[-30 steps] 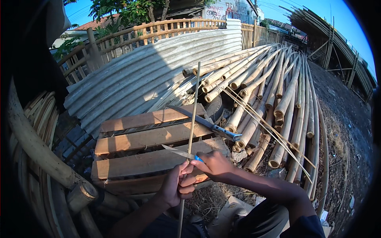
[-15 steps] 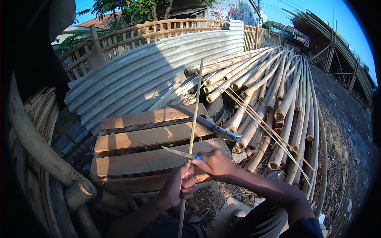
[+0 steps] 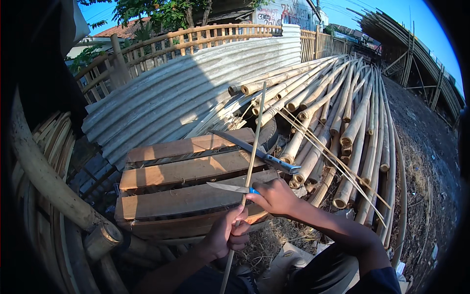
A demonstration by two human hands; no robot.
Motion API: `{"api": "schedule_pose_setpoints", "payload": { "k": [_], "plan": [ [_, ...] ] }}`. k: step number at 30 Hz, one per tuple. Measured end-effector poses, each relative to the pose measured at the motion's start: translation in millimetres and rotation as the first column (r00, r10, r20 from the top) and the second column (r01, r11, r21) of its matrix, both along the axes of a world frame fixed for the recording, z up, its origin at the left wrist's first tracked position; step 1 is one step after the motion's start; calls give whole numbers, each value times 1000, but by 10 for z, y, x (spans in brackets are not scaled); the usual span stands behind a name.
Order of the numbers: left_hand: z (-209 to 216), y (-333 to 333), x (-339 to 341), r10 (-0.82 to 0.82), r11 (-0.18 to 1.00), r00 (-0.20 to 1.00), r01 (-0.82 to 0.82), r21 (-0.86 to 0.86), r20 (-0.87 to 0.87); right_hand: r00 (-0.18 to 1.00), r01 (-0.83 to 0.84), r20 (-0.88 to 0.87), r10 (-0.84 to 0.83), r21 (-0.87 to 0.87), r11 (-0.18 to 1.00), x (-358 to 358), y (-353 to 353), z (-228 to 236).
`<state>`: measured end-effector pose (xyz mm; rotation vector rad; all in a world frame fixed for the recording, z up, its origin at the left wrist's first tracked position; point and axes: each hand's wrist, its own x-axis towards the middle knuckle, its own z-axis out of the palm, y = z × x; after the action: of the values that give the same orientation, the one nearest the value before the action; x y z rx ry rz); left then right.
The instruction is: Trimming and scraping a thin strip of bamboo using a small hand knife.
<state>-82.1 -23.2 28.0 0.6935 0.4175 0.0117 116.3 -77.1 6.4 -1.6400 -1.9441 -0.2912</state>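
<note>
My left hand (image 3: 228,234) is closed round a long, thin bamboo strip (image 3: 255,143), which stands up with its top tilted right. Just above it, my right hand (image 3: 277,197) grips a small knife (image 3: 227,187) by its blue handle. The blade points left and lies across the strip. Whether its edge is cutting in, I cannot tell. Beyond both hands is a low wooden slatted platform (image 3: 166,201). A machete (image 3: 275,162) with a blue-ended handle rests on that platform, its blade passing behind the strip.
A large pile of bamboo poles (image 3: 353,131) fans out at the right, with thin strips (image 3: 338,161) lying over it. Corrugated sheeting (image 3: 161,100) leans before a bamboo fence (image 3: 191,39). A thick bamboo pole (image 3: 51,183) and split bamboo (image 3: 54,137) stand close on my left.
My right hand and the knife have moved up the strip and right, widening the gap from my left hand. The strip's top leans farther right. The whole view has shifted slightly.
</note>
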Motion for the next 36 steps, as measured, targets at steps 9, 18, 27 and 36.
{"api": "schedule_pose_setpoints", "payload": {
  "k": [9,18,27,36],
  "plan": [
    [-16,112,-9,14,1000,999,-13,-16,40,999,-37,13,37,55,998,-164,5,-6],
    [-41,46,81,25,1000,1000,-26,13,6,1000,-27,-3,27,-131,991,60,12,203],
    [-21,-49,83,144,980,988,-134,144,-59,966,182,-173,-194,-80,980,261,174,96],
    [42,162,148,102,987,995,-102,128,3,996,72,-45,-73,-10,997,60,137,110]
  ]
}}
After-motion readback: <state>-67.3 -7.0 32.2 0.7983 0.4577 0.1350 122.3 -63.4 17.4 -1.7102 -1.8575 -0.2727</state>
